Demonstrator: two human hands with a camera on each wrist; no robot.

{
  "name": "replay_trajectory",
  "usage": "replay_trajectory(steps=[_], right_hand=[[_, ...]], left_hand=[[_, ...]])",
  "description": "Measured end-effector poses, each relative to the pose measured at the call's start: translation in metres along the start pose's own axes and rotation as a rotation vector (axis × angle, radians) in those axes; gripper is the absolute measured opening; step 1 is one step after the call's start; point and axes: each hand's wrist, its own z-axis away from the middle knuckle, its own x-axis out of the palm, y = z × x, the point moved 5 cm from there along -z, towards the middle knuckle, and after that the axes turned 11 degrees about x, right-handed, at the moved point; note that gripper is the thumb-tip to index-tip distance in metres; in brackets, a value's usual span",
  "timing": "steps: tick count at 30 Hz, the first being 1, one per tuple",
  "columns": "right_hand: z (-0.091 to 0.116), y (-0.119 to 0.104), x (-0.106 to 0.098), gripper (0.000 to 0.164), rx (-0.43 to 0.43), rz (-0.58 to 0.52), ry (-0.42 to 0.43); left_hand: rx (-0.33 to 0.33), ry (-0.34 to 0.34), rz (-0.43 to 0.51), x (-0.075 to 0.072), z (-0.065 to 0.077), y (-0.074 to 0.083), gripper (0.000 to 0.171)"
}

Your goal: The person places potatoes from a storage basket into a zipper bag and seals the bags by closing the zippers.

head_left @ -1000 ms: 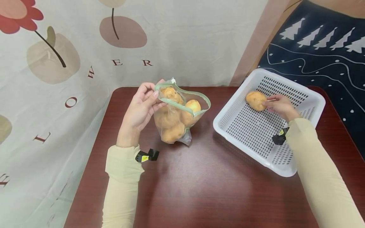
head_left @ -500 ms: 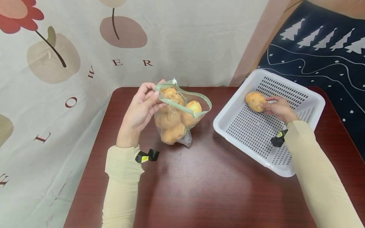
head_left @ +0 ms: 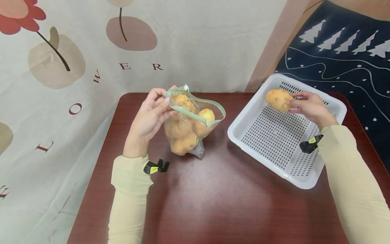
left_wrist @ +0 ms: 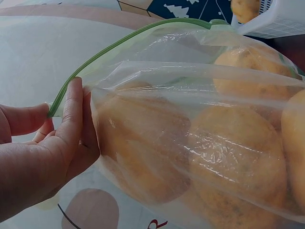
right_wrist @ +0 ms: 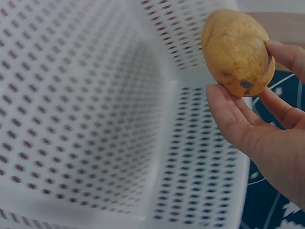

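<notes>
My left hand (head_left: 150, 113) pinches the green-edged rim of a clear zip bag (head_left: 199, 144) near its left corner. Several potatoes (left_wrist: 238, 148) fill the bag, whose mouth gapes toward the right in the head view. In my right hand (head_left: 310, 106), a single potato (head_left: 278, 99) is gripped between thumb and fingers, over the far part of the white basket (head_left: 233, 132). The right wrist view shows this potato (right_wrist: 238, 52) with a dark spot at its lower end, the thumb on one side and fingers under it.
The perforated plastic basket stands at the right of the dark red table (head_left: 213, 203). A pale sheet (head_left: 207, 44) with printed flowers hangs behind the table. Dark blue cloth (head_left: 335, 67) with white trees lies beyond the basket.
My right hand has lifted the potato from low in the basket, moving it up and slightly right. The left hand and bag stay nearly where they were.
</notes>
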Motion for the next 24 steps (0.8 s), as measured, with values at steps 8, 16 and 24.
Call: replay_trajectory(steps=[8, 16, 24], right_hand=[[0.024, -0.047, 0.018, 0.045, -0.080, 0.112, -0.012], [0.046, -0.092, 0.055, 0.037, -0.310, 0.212, -0.103], [0.061, -0.116, 0.108, 0.037, -0.443, 0.156, -0.288]], left_hand=[[-0.013, 0.001, -0.026, 0.000, 0.000, 0.000, 0.016], [-0.020, 0.001, -0.045, 0.002, 0.000, 0.000, 0.018], [-0.025, 0.003, -0.045, 0.003, -0.002, -0.003, 0.018]])
